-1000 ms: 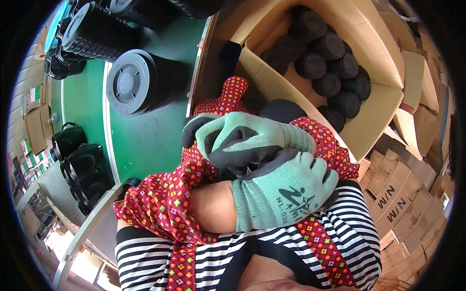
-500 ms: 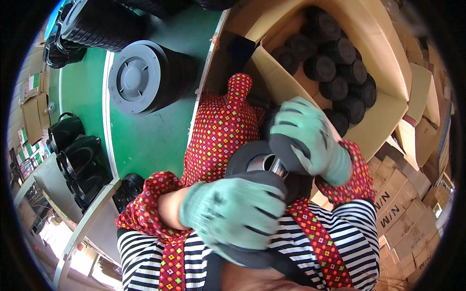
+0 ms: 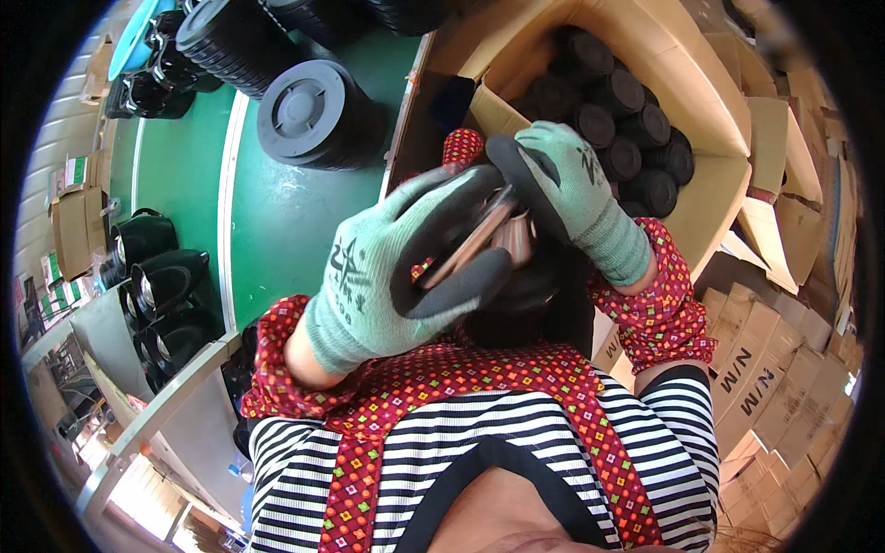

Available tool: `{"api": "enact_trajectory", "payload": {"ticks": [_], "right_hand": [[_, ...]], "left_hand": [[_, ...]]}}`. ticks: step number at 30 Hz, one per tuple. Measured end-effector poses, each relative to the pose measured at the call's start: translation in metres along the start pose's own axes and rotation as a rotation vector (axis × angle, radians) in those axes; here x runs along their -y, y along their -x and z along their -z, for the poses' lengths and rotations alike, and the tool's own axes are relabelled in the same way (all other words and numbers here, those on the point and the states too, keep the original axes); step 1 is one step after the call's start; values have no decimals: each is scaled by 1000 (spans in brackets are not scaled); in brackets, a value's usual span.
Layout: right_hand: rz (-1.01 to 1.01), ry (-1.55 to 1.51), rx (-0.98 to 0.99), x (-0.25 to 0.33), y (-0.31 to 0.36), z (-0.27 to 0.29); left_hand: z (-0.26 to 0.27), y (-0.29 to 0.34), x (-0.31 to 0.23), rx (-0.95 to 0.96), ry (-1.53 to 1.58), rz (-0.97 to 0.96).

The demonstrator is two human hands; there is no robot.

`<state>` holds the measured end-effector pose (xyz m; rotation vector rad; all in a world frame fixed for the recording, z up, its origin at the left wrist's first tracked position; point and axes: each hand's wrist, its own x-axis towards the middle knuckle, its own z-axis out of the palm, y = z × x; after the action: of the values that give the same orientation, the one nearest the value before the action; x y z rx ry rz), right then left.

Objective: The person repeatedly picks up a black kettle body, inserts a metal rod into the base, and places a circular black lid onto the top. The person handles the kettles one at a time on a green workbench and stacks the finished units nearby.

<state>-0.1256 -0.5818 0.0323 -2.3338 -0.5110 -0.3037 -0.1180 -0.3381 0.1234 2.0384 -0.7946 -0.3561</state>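
Note:
In front of my chest, my left hand, in a green glove with dark palm, grips a dark round part by its edge. The part is tilted, and its thin rim shines; motion blurs it. Beside it shows a shiny metal cylinder, largely hidden by the gloves. My right hand, gloved alike, is curled over the far end of the part, its thumb and fingers closed. Whether the part and cylinder are one piece I cannot tell.
On the green table at left stands a stack of black discs, with more stacks behind. An open carton at right holds several black cylinders. Black glossy housings sit at far left; closed cartons are piled at lower right.
My left hand has risen away from my chest, and turned, now gripping the dark part's edge. My right hand has moved slightly up. The view has shifted a little.

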Motion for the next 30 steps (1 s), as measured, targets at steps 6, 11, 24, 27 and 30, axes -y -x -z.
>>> {"api": "enact_trajectory", "payload": {"ticks": [6,11,24,27,30], "right_hand": [[175,6,-133,46,-21,35],[-101,-306,49,43,28,42],[-164,-396,-9,53,49,20],[-411,-723,-108,77,21,29],[-641,-1185,-74,96,0,-12]], "left_hand": [[27,70,14,-304,376,237],[28,157,82,-508,439,452],[-13,264,183,-592,-480,460],[3,231,114,-460,-161,153],[17,217,61,-288,79,52]]}}
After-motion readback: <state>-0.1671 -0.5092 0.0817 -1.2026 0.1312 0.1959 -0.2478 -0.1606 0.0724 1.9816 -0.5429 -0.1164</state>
